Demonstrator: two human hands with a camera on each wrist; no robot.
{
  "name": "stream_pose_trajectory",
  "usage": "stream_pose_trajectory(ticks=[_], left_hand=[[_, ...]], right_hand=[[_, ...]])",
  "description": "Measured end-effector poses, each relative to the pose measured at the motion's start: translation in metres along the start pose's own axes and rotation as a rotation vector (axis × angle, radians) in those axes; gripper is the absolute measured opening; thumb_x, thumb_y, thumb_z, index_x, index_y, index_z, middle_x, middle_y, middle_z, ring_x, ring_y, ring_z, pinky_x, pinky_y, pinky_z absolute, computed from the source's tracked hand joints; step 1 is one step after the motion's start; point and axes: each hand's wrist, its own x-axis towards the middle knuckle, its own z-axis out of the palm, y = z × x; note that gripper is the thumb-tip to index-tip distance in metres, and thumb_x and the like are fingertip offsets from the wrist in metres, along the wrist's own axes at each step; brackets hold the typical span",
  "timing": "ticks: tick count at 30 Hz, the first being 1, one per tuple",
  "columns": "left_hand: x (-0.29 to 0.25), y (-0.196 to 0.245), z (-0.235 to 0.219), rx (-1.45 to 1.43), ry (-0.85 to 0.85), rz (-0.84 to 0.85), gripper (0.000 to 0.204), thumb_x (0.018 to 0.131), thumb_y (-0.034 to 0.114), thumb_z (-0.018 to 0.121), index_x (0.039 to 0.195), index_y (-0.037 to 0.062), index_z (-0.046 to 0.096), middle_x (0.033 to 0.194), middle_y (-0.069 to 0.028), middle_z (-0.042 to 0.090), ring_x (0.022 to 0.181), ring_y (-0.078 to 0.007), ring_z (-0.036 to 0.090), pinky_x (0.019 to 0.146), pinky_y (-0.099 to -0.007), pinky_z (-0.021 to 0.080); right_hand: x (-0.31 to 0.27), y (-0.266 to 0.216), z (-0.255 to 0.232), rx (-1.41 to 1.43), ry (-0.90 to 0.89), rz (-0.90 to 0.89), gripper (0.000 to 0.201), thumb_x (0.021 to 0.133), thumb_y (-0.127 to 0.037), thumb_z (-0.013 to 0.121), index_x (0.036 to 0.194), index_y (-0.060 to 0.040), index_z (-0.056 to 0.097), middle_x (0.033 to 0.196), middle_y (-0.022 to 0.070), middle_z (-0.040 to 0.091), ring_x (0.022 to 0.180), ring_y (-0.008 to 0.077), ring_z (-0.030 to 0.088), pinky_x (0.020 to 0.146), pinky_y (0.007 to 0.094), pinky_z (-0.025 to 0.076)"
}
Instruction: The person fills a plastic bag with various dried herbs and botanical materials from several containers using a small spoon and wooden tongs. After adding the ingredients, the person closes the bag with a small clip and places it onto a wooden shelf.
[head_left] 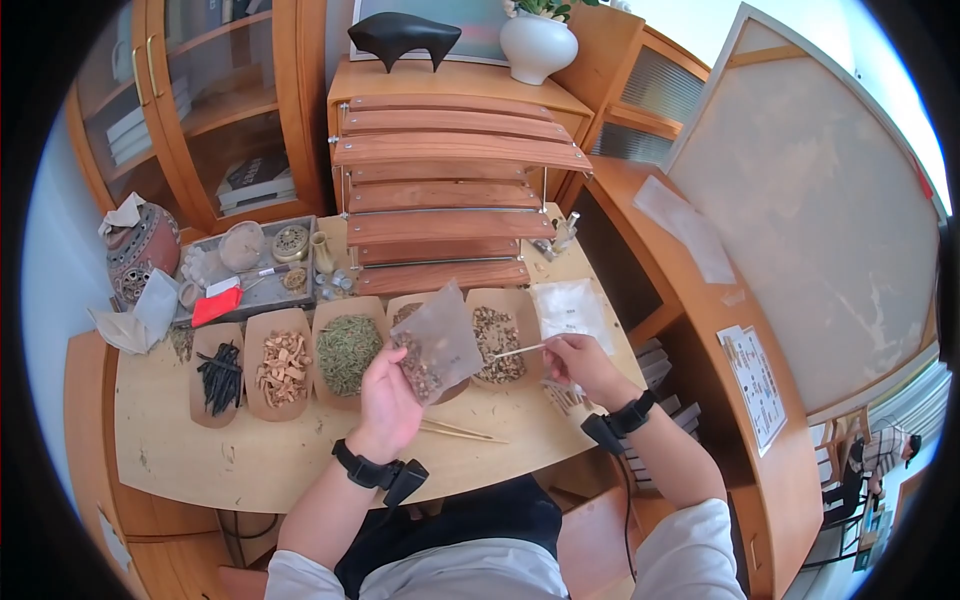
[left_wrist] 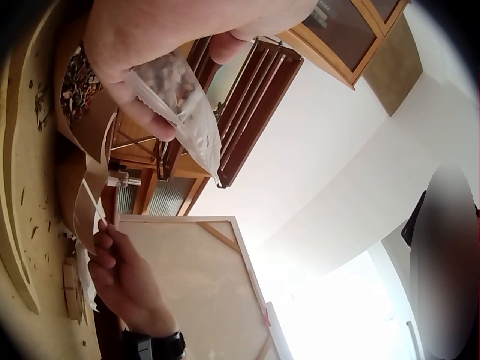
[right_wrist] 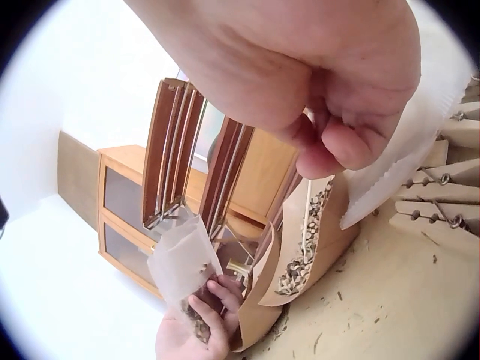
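My left hand point(head_left: 390, 402) grips a translucent pouch point(head_left: 447, 335), tilted, with brown dried pieces gathered low inside it. In the right wrist view the upper part of the pouch point(right_wrist: 178, 251) rises above the curled fingers. Between thumb and fingers, my right hand point(head_left: 585, 366) pinches a thin pale stick point(head_left: 522, 350). The stick's far end reaches into the rightmost paper tray point(head_left: 524, 308), among chopped dried herbs point(right_wrist: 294, 277). Another paper tray of dried bits stands behind the pouch, partly hidden by it.
Further left stand paper trays of green herb point(head_left: 347, 352), tan chips point(head_left: 283, 362) and dark strips point(head_left: 218, 378). Wooden tweezers point(head_left: 462, 431) lie in front. White pouches point(head_left: 572, 308) and wooden clothespins point(right_wrist: 433, 214) sit at right. A slatted wooden rack point(head_left: 440, 225) rises behind.
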Motion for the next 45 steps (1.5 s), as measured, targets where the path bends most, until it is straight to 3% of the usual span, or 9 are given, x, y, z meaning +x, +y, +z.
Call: stream_pose_trajectory(ticks=[8, 15, 19, 22, 25, 29, 32, 37, 45], left_hand=[[0.0, 0.001, 0.0, 0.002, -0.008, -0.015, 0.049, 0.094, 0.021, 0.047, 0.141, 0.007, 0.044, 0.139, -0.0098, 0.055, 0.13, -0.0264, 0.053, 0.111, -0.0462, 0.041], [-0.001, -0.001, 0.001, 0.035, 0.002, -0.013, 0.052, 0.095, 0.024, 0.046, 0.143, 0.0038, 0.042, 0.139, -0.0115, 0.055, 0.129, -0.0276, 0.054, 0.11, -0.0443, 0.043], [-0.002, 0.0, 0.004, 0.035, -0.01, -0.021, 0.052, 0.095, 0.024, 0.046, 0.143, 0.004, 0.042, 0.139, -0.0114, 0.055, 0.129, -0.0274, 0.054, 0.11, -0.0439, 0.042], [-0.003, 0.002, 0.003, 0.026, -0.003, -0.016, 0.052, 0.095, 0.024, 0.046, 0.143, 0.0042, 0.042, 0.139, -0.0112, 0.055, 0.129, -0.0271, 0.054, 0.11, -0.0437, 0.042], [-0.003, 0.004, 0.004, 0.012, -0.002, -0.008, 0.051, 0.095, 0.024, 0.046, 0.142, 0.0044, 0.043, 0.139, -0.011, 0.055, 0.129, -0.0269, 0.054, 0.11, -0.0438, 0.042], [-0.004, 0.002, 0.005, 0.014, -0.013, 0.006, 0.05, 0.095, 0.023, 0.046, 0.142, 0.0044, 0.044, 0.138, -0.0107, 0.055, 0.129, -0.0266, 0.054, 0.111, -0.044, 0.042], [-0.004, 0.002, 0.006, 0.006, -0.006, 0.008, 0.05, 0.095, 0.023, 0.046, 0.141, 0.0042, 0.044, 0.138, -0.0109, 0.055, 0.129, -0.0266, 0.054, 0.111, -0.0442, 0.042], [-0.001, 0.001, 0.001, 0.004, -0.001, -0.013, 0.051, 0.093, 0.021, 0.047, 0.142, 0.0071, 0.044, 0.139, -0.0096, 0.055, 0.13, -0.0263, 0.053, 0.111, -0.0465, 0.042], [0.0, 0.001, 0.001, 0.014, 0.001, -0.012, 0.052, 0.093, 0.022, 0.048, 0.142, 0.0065, 0.044, 0.139, -0.0099, 0.055, 0.13, -0.0261, 0.053, 0.111, -0.0462, 0.041]], right_hand=[[-0.006, -0.008, -0.009, 0.233, -0.025, 0.07, 0.018, 0.102, -0.017, 0.055, 0.099, -0.003, 0.066, 0.081, -0.0019, 0.057, 0.064, 0.0079, 0.052, 0.055, 0.0224, 0.043], [-0.024, -0.06, 0.002, 0.25, -0.077, -0.113, 0.021, 0.103, -0.017, 0.052, 0.099, -0.0015, 0.065, 0.08, -0.0019, 0.056, 0.063, 0.0069, 0.052, 0.055, 0.0225, 0.041], [-0.041, -0.072, 0.024, 0.062, -0.107, -0.147, 0.025, 0.105, -0.022, 0.052, 0.104, -0.0005, 0.066, 0.082, 0.0001, 0.06, 0.059, 0.0071, 0.053, 0.052, 0.0222, 0.041], [-0.052, -0.074, 0.033, 0.045, 0.047, -0.276, 0.025, 0.105, -0.021, 0.052, 0.106, -0.0002, 0.066, 0.08, 0.0007, 0.06, 0.059, 0.0072, 0.054, 0.053, 0.0214, 0.041], [-0.041, -0.061, 0.008, 0.006, 0.16, -0.3, 0.026, 0.104, -0.019, 0.052, 0.107, 0.0017, 0.067, 0.077, 0.0015, 0.06, 0.06, 0.0079, 0.057, 0.054, 0.0223, 0.043], [-0.019, -0.024, -0.023, -0.35, 0.224, -0.271, 0.027, 0.102, -0.017, 0.051, 0.104, 0.0047, 0.067, 0.079, 0.0039, 0.062, 0.061, 0.0101, 0.059, 0.057, 0.0252, 0.046], [-0.013, -0.006, -0.025, -0.384, 0.184, -0.296, 0.024, 0.103, -0.018, 0.052, 0.1, -0.0001, 0.069, 0.077, 0.0013, 0.061, 0.058, 0.0068, 0.058, 0.05, 0.0207, 0.041], [-0.016, -0.009, -0.001, -0.173, 0.063, -0.041, 0.025, 0.103, -0.021, 0.052, 0.095, -0.002, 0.066, 0.074, -0.0007, 0.058, 0.058, 0.0078, 0.055, 0.052, 0.0229, 0.043], [-0.005, 0.002, 0.003, 0.094, -0.013, 0.071, 0.021, 0.103, -0.018, 0.052, 0.098, -0.0014, 0.065, 0.078, 0.0006, 0.057, 0.06, 0.0088, 0.053, 0.05, 0.0238, 0.043]])
